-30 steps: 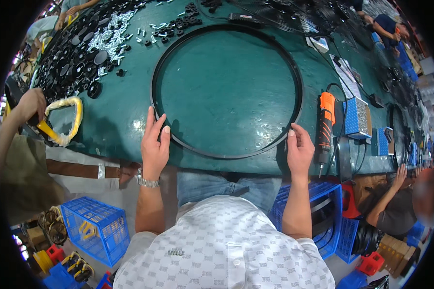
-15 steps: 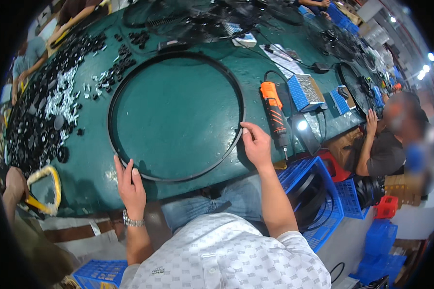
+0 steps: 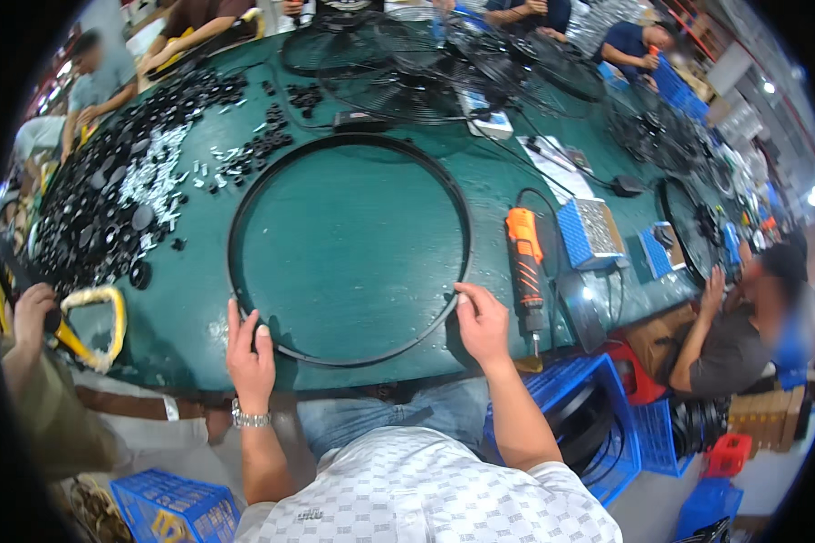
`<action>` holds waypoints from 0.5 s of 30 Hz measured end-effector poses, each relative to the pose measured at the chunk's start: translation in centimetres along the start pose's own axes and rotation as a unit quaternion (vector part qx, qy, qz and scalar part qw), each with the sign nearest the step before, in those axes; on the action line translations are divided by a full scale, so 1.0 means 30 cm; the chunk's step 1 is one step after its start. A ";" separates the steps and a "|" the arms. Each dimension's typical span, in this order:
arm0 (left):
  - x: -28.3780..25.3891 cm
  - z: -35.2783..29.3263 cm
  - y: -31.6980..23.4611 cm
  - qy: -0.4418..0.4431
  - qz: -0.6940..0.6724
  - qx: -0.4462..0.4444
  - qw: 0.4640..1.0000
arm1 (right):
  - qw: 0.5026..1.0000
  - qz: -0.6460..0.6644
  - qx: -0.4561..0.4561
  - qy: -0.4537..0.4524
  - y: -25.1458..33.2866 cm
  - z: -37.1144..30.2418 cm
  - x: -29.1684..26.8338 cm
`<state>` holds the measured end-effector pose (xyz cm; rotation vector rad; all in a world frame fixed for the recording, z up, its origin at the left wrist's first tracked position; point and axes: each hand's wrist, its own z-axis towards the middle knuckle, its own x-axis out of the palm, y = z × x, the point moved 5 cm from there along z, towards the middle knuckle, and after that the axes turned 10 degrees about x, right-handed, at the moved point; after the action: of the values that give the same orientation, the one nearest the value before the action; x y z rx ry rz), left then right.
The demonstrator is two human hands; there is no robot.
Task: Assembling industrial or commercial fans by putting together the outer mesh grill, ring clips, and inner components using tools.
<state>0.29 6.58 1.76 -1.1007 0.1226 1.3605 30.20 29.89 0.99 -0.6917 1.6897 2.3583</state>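
A large thin black ring [image 3: 468,213] lies on the green tabletop in front of me. My right hand [image 3: 484,328] pinches its near right rim between thumb and forefinger. At the near left, my left hand [image 3: 252,362] has its fingers stretched apart, with fingertips touching the rim. To the right of the ring lies an orange and black power screwdriver [image 3: 526,262], its bit toward me; neither hand touches it.
Left are heaps of small black parts [image 3: 91,204] and silver pieces [image 3: 154,172]. Black wire fan guards [image 3: 389,81] crowd the far side. Blue boxes of small parts [image 3: 590,233] stand right, near a seated person [image 3: 733,335]. Blue crates [image 3: 620,389] flank me below the table edge.
My view has tilted upward, showing more of the table's far side and the people there. Both hands stay at the ring's near side.
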 end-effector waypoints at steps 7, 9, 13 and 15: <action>-0.001 0.005 -0.002 -0.018 0.008 0.016 1.000 | 1.000 0.020 0.012 0.008 0.006 0.002 0.000; -0.006 0.008 -0.014 -0.029 0.029 0.080 0.996 | 1.000 0.030 0.004 0.002 0.006 0.000 0.001; -0.014 0.002 -0.011 -0.007 0.058 0.105 0.993 | 0.999 0.038 0.029 0.005 -0.012 -0.006 0.006; -0.023 -0.005 -0.016 -0.026 0.060 0.105 0.992 | 0.997 0.045 0.053 0.012 -0.025 -0.003 0.013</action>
<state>0.57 6.08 2.39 -0.8914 0.2917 1.4471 30.19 30.01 0.15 -0.6421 1.8790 2.3069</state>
